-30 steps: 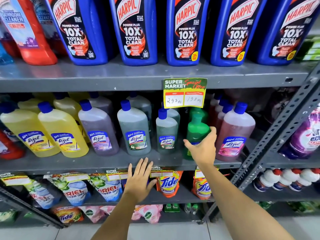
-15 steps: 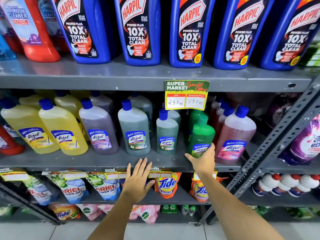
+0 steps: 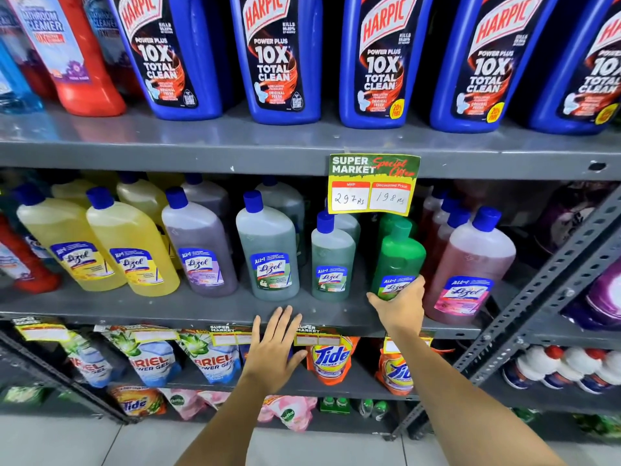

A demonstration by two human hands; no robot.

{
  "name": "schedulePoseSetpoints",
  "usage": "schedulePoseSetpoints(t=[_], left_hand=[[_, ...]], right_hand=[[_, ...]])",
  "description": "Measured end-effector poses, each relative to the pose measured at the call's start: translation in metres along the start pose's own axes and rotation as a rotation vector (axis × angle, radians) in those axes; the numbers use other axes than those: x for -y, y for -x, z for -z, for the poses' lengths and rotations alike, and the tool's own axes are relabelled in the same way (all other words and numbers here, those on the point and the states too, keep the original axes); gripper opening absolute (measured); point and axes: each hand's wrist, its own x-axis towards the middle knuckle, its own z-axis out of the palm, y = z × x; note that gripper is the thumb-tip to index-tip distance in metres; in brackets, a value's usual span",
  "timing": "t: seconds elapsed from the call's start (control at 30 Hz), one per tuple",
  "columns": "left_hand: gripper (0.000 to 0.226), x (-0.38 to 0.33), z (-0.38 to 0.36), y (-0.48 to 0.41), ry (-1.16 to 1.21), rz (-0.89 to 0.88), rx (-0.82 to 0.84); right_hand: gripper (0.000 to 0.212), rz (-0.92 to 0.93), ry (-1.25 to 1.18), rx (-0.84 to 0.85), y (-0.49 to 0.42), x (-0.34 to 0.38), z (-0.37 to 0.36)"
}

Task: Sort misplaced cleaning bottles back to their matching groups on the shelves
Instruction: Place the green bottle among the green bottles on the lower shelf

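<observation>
My right hand (image 3: 400, 306) grips the base of a bright green Lizol bottle (image 3: 400, 255) that leans left on the middle shelf (image 3: 201, 309), between a small grey-green Lizol bottle (image 3: 332, 260) and a pink Lizol bottle (image 3: 470, 264). More green bottles stand behind it, partly hidden by the price tag (image 3: 373, 185). My left hand (image 3: 274, 348) is spread flat, fingers apart, against the shelf's front edge and holds nothing. Yellow Lizol bottles (image 3: 131, 243), a purple one (image 3: 200, 243) and a larger grey-green one (image 3: 267, 247) stand to the left.
Blue Harpic bottles (image 3: 279, 58) line the top shelf, with a red bathroom cleaner (image 3: 77, 55) at the left. Ariel (image 3: 148, 358) and Tide pouches (image 3: 331, 358) hang below. A slanted metal shelf brace (image 3: 537, 297) runs along the right, with purple bottles (image 3: 605, 294) beyond it.
My right hand has slid down from the green bottle's shoulder to its base and drawn it forward, tilted left. My left hand stays on the shelf edge.
</observation>
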Motion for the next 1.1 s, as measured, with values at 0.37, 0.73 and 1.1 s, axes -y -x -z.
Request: schedulePoseSetpoints(t=[0.37, 0.73, 1.1], left_hand=[[0.072, -0.0026, 0.0027, 0.0004, -0.013, 0.015, 0.033], [0.07, -0.0041, 0.0035, -0.0007, -0.036, 0.02, 0.045], [0.071, -0.0047, 0.004, -0.0004, -0.042, 0.019, 0.069]], right_hand=[[0.088, 0.03, -0.037, 0.055, -0.005, -0.0037, 0.0049], [0.088, 0.059, -0.044, 0.078, -0.0067, -0.0012, 0.0077], [0.098, 0.074, 0.006, 0.089, -0.008, -0.0024, 0.0082]])
